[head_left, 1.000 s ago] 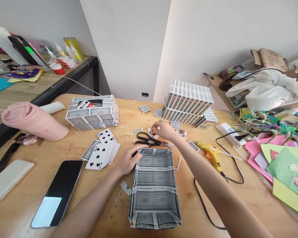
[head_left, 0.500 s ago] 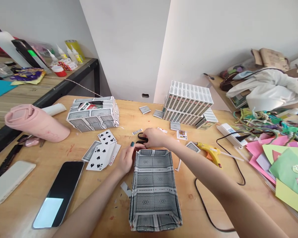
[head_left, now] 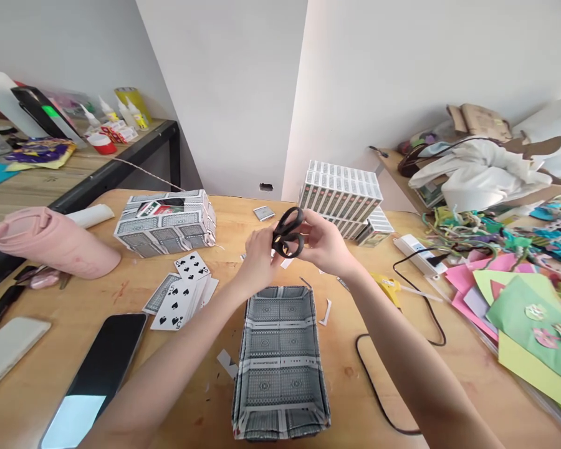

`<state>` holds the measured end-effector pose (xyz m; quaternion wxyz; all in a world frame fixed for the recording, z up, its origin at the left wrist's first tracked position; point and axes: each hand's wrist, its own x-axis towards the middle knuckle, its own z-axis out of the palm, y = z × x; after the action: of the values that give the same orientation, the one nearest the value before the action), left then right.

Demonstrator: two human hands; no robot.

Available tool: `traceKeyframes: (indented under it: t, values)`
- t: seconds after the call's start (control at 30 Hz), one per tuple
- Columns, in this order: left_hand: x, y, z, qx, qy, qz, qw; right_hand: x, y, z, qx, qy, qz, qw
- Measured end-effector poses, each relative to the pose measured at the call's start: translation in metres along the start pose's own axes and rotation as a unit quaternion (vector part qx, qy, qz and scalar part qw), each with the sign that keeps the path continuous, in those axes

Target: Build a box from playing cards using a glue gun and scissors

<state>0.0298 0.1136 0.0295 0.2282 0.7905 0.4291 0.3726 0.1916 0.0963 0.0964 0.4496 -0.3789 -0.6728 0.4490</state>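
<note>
A pair of scissors (head_left: 290, 244) with black handle loops is raised above the table, between my two hands. My left hand (head_left: 258, 254) is closed around its blade end, so the blades are hidden. On the other side, the curled fingers of my right hand (head_left: 326, 244) are at the handle loops. Below my hands stands an open box (head_left: 280, 333) made of grey-backed playing cards. Small paper scraps (head_left: 326, 312) lie beside it. To the left are loose playing cards (head_left: 180, 304), some face up.
A second card box (head_left: 166, 224) stands at the back left, and stacked card decks (head_left: 341, 193) at the back right. A phone (head_left: 105, 358) lies front left. A yellow glue gun (head_left: 386, 288), black cable (head_left: 378, 386) and power strip (head_left: 418, 254) are on the right.
The scissors have come up off the table. My left hand has moved from beside the box to the blade end, while my right hand has shifted right to the handles.
</note>
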Motion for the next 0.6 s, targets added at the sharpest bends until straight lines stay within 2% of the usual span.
traceKeyframes:
  t: [0.07, 0.17, 0.27, 0.37, 0.53, 0.6]
  values:
    - [0.015, 0.006, -0.001, 0.078, -0.038, 0.039, 0.995, -0.009, 0.001, -0.006, 0.075, 0.019, 0.026, 0.997]
    - [0.035, 0.012, -0.007, 0.152, -0.032, 0.118, 0.981, -0.022, 0.007, -0.019, 0.184, 0.034, 0.129, 0.974]
    - [0.050, 0.020, -0.008, 0.170, -0.038, 0.184, 0.967, -0.034, 0.016, -0.029, 0.228, 0.005, 0.218, 0.949]
    - [0.062, 0.025, -0.001, 0.200, -0.049, 0.241, 0.948, -0.042, 0.022, -0.036, 0.242, -0.013, 0.244, 0.939]
    - [0.070, 0.024, 0.021, 0.268, -0.029, 0.324, 0.907, -0.056, 0.027, -0.045, 0.317, 0.054, 0.269, 0.908]
    - [0.070, 0.023, 0.029, 0.278, -0.021, 0.369, 0.887, -0.064, 0.028, -0.046, 0.352, 0.029, 0.281, 0.893]
